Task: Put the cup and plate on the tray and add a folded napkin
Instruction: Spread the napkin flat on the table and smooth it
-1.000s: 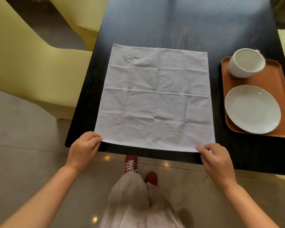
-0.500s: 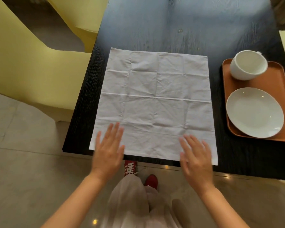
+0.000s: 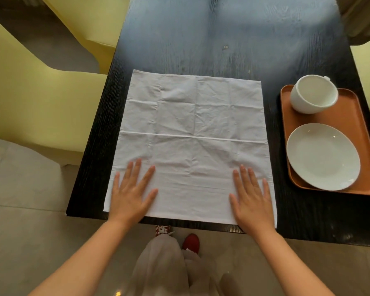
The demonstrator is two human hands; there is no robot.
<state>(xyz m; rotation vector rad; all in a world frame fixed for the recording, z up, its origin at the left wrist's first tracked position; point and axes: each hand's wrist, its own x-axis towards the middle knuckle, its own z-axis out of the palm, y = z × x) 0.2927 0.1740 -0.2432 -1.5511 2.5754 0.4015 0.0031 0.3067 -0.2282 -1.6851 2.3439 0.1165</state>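
Note:
A white cloth napkin (image 3: pixel 192 133) lies spread flat and unfolded on the dark table (image 3: pixel 222 35), creased into a grid. My left hand (image 3: pixel 130 193) rests palm down, fingers spread, on its near left part. My right hand (image 3: pixel 252 199) lies flat the same way on the near right part. To the right, an orange tray (image 3: pixel 355 116) holds a white cup (image 3: pixel 312 95) at its far end and a white plate (image 3: pixel 323 155) at its near end.
Yellow chairs (image 3: pixel 30 99) stand along the table's left side, and another shows at the far right. The table's near edge runs just under my wrists. Tiled floor and my red shoes show below.
Both hands let go of the napkin's near corners, opened, and moved forward onto the cloth, where they now lie flat. The napkin's near edge sits slightly closer to the table edge.

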